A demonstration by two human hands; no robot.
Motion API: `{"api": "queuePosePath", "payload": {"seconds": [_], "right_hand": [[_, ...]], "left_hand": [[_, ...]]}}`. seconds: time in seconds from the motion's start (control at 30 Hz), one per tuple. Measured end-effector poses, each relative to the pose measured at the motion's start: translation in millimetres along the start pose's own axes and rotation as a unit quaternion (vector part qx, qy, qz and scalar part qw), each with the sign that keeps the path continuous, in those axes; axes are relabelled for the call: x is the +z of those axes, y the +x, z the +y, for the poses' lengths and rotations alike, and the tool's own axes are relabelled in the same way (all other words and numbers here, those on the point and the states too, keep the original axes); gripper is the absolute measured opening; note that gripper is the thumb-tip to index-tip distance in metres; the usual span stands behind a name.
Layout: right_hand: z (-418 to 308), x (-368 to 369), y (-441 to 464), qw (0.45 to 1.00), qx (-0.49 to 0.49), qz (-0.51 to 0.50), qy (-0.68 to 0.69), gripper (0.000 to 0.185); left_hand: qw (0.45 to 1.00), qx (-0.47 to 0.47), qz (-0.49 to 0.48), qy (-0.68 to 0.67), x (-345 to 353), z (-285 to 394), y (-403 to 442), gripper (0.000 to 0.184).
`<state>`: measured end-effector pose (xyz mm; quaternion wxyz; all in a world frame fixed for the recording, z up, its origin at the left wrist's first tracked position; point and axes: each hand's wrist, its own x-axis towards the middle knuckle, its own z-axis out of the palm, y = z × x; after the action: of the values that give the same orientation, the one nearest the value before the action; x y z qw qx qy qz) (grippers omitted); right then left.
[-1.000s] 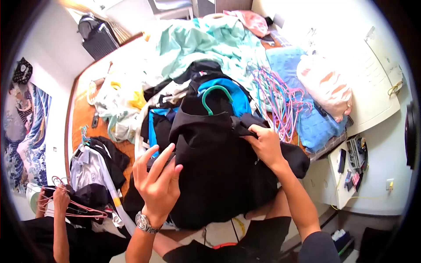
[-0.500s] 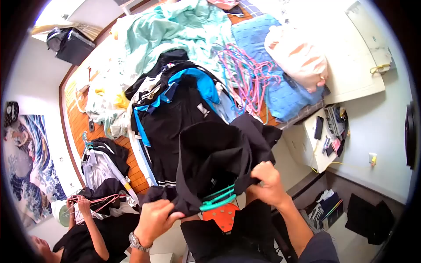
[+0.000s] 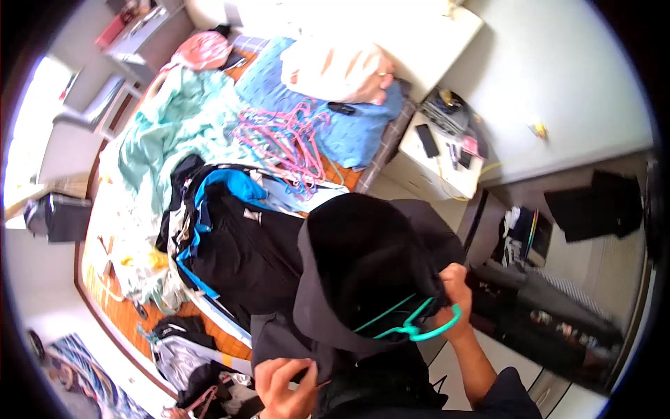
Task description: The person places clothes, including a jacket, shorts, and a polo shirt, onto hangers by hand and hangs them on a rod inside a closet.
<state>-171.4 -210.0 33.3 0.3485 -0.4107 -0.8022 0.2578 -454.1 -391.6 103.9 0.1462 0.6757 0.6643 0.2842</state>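
A black hooded jacket (image 3: 317, 300) is held up in front of me, its large hood gaping open. A green hanger (image 3: 412, 328) sits inside its neck opening, with the hook sticking out to the right. My right hand (image 3: 453, 290) is closed on the jacket's right shoulder, close beside the hanger's hook. At the lower left, my left hand (image 3: 285, 387) has its fingers curled at the jacket's other shoulder; its fingertips are partly hidden. Beyond the jacket, a pile of clothes with a black top (image 3: 241, 244) and a blue collar lies on the bed.
Pink and blue hangers (image 3: 286, 143) lie heaped beside a blue pillow (image 3: 342, 136). A mint-green cover (image 3: 167, 133) spreads over the bed. More clothes on hangers (image 3: 181, 356) are at lower left. A nightstand (image 3: 412, 171) holds a phone, and an open drawer (image 3: 516, 244) contains folded clothes.
My view has turned to the right. The jacket has tilted, and the hanger's hook now points right by my right hand. The other person has mostly left the view.
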Motion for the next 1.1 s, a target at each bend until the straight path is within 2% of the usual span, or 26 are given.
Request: {"api": "queuePosePath", "payload": {"seconds": [0.07, 0.13, 0.2, 0.27, 0.3, 0.33, 0.37, 0.47, 0.5, 0.53, 0.63, 0.67, 0.7, 0.73, 0.77, 0.8, 0.87, 0.9, 0.93, 1.0, 1.1], "right_hand": [[-11, -31, -18, 0.997, 0.046, 0.068, 0.001, 0.025], [-25, -61, -34, 0.989, 0.064, 0.133, 0.000, 0.025], [-24, -89, -57, 0.984, 0.033, 0.173, -0.027, 0.025], [-34, -111, -58, 0.976, 0.037, 0.195, -0.085, 0.024], [-34, -115, -64, 0.967, 0.089, 0.225, -0.076, 0.020], [-35, -125, -58, 0.965, 0.036, 0.232, -0.114, 0.018], [-31, -133, -58, 0.965, 0.023, 0.231, -0.119, 0.016], [-26, -148, -56, 0.943, 0.045, 0.289, -0.160, 0.018], [-18, -151, -58, 0.924, 0.069, 0.330, -0.183, 0.020], [-9, -156, -62, 0.911, 0.084, 0.352, -0.197, 0.020], [16, -163, -71, 0.848, 0.159, 0.504, -0.048, 0.029], [31, -162, -68, 0.773, 0.161, 0.613, 0.037, 0.014], [50, -172, -85, 0.742, 0.175, 0.640, 0.092, 0.013], [65, -183, -101, 0.709, 0.189, 0.664, 0.147, 0.026], [73, -196, -100, 0.704, 0.231, 0.646, 0.183, 0.046], [84, -207, -107, 0.732, 0.297, 0.587, 0.177, 0.055], [87, -234, -98, 0.678, 0.464, 0.506, 0.261, 0.054], [108, -238, -101, 0.637, 0.464, 0.544, 0.289, 0.050], [120, -249, -104, 0.619, 0.486, 0.526, 0.322, 0.044], [150, -265, -115, 0.602, 0.514, 0.503, 0.346, 0.046], [184, -284, -125, 0.571, 0.534, 0.497, 0.378, 0.035]], "left_hand": [[0.996, 0.067, -0.050, -0.028, -23, 12, 14, 0.034], [0.997, 0.019, -0.023, -0.071, -37, 20, 20, 0.033], [0.989, -0.020, -0.135, -0.049, -46, 13, 27, 0.028], [0.972, 0.047, -0.226, -0.053, -45, 30, 55, 0.026], [0.966, 0.096, -0.231, -0.059, -40, 41, 67, 0.024], [0.959, 0.145, -0.235, -0.066, -34, 56, 81, 0.023], [0.939, 0.147, -0.312, 0.001, -30, 74, 97, 0.026], [0.929, 0.173, -0.325, -0.048, 11, 102, 127, 0.019], [0.931, 0.192, -0.291, -0.106, 31, 103, 134, 0.021], [0.924, 0.210, -0.302, -0.106, 44, 112, 139, 0.021], [0.933, 0.211, -0.254, -0.144, 82, 136, 153, 0.021], [0.927, 0.225, -0.263, -0.144, 94, 144, 160, 0.021], [0.929, 0.213, -0.267, -0.146, 105, 152, 167, 0.022], [0.930, 0.199, -0.272, -0.148, 117, 161, 175, 0.023], [0.925, 0.209, -0.285, -0.141, 128, 167, 185, 0.024], [0.919, 0.219, -0.295, -0.142, 139, 172, 192, 0.024], [0.892, 0.282, -0.319, -0.152, 159, 184, 208, 0.019], [0.883, 0.310, -0.307, -0.175, 172, 197, 218, 0.017], [0.876, 0.320, -0.314, -0.177, 183, 205, 227, 0.017], [0.854, 0.347, -0.355, -0.157, 208, 216, 243, 0.019], [0.845, 0.373, -0.349, -0.158, 247, 235, 261, 0.020]]}}
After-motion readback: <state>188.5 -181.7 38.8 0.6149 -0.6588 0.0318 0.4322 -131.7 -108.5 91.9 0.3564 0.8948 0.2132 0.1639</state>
